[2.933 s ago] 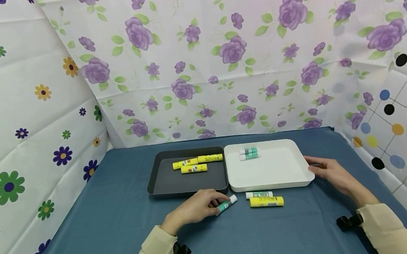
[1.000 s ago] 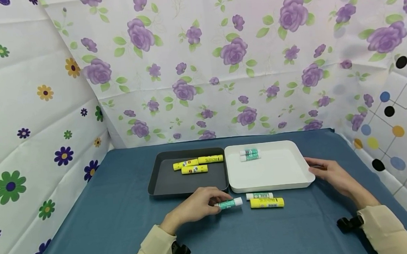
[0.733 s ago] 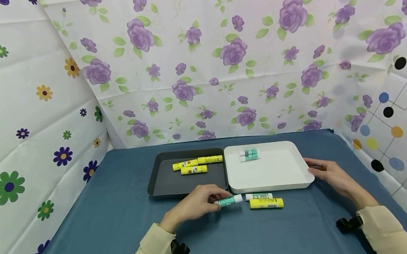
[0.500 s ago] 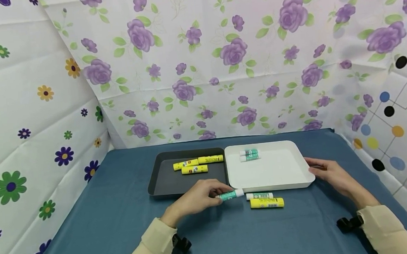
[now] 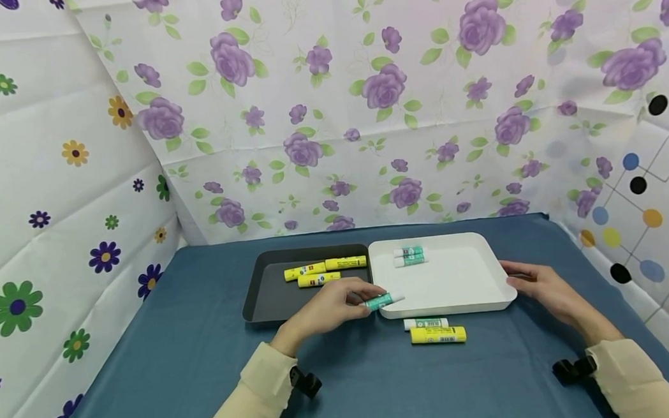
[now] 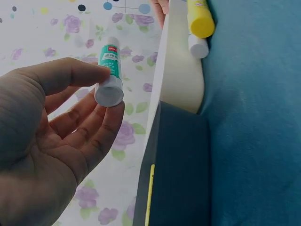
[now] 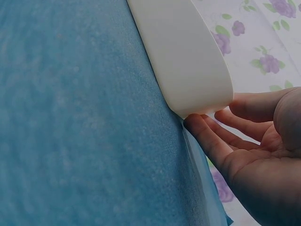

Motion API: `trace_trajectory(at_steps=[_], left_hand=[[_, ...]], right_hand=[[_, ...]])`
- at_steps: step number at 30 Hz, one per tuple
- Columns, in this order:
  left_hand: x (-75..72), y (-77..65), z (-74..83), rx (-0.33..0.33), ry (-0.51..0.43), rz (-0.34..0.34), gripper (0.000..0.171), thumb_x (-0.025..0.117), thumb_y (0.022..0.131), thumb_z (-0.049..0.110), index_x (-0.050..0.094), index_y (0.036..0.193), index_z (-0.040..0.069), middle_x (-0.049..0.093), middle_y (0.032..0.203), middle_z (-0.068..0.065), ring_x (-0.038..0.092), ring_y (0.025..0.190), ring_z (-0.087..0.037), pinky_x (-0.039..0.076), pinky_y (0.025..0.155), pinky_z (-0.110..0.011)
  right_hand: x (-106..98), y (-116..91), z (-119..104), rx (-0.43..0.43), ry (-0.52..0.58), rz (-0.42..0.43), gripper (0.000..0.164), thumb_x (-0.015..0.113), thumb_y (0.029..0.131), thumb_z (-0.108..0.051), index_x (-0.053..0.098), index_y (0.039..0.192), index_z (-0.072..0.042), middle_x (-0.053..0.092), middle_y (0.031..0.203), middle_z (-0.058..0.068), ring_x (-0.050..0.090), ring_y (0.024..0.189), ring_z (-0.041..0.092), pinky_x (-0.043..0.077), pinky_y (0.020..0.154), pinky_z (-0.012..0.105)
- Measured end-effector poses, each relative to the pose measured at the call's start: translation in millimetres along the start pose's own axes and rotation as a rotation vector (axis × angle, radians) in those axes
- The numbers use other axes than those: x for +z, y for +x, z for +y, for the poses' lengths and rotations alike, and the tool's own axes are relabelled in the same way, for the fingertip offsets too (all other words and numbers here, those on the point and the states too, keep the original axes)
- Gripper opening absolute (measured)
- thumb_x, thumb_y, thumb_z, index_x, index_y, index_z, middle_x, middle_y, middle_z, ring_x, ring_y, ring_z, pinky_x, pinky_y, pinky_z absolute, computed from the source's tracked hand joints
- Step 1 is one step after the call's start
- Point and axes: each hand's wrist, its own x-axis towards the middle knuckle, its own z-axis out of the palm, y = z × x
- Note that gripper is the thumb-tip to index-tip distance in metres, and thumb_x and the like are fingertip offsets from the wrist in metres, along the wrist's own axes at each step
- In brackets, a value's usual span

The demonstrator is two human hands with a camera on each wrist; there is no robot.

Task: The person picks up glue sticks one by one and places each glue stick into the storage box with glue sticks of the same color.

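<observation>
Left hand [image 5: 331, 306] pinches a green-and-white cylindrical glue stick [image 5: 382, 302] between thumb and fingers, off the cloth. As I read it, the relation that counts: from my head view the stick overlaps the near-left corner of the shallow white rectangular tray [image 5: 448, 285], beside the dark grey rectangular tray [image 5: 268, 299]. Long axis runs roughly left-right, white tip toward the white tray. Left hand nearer, having it; right hand [image 5: 546, 292] well apart, fingers extended, fingertips touching the white tray's right end. Label, left wrist view: "GLUE" legible, next line partly behind the thumb; red patch's lettering too blurred for me.
</observation>
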Motion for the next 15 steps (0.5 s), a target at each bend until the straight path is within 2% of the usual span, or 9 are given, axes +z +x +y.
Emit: trace_trajectory(at_steps=[5, 11, 15], left_hand=[[-3.7, 8.9, 1.0, 0.001, 0.022, 0.002, 0.037, 0.068, 0.101, 0.008, 0.069, 0.137, 0.016, 0.07, 0.119, 0.0, 0.066, 0.107, -0.015, 0.056, 0.094, -0.034], [-10.0, 20.4, 1.4, 0.005, 0.039, 0.014, 0.037, 0.069, 0.1, 0.006, 0.07, 0.136, 0.014, 0.07, 0.121, -0.001, 0.066, 0.107, -0.014, 0.055, 0.095, -0.031], [-14.9, 28.6, 2.2, -0.018, 0.042, 0.006, 0.036, 0.068, 0.101, 0.007, 0.07, 0.136, 0.014, 0.07, 0.12, 0.001, 0.066, 0.106, -0.012, 0.055, 0.095, -0.029]], right_hand=[[0, 0, -1, 0.0, -0.003, 0.002, 0.063, 0.055, 0.11, -0.031, 0.035, 0.16, 0.002, 0.037, 0.159, 0.032, 0.047, 0.113, -0.016, 0.049, 0.089, 0.014], [1, 0, -1, 0.004, -0.012, 0.002, 0.064, 0.055, 0.11, -0.032, 0.035, 0.16, 0.002, 0.038, 0.158, 0.032, 0.047, 0.112, -0.016, 0.049, 0.089, 0.013], [1, 0, -1, 0.003, -0.013, 0.004, 0.063, 0.055, 0.11, -0.03, 0.035, 0.16, 0.002, 0.039, 0.158, 0.032, 0.049, 0.111, -0.015, 0.049, 0.088, 0.013]])
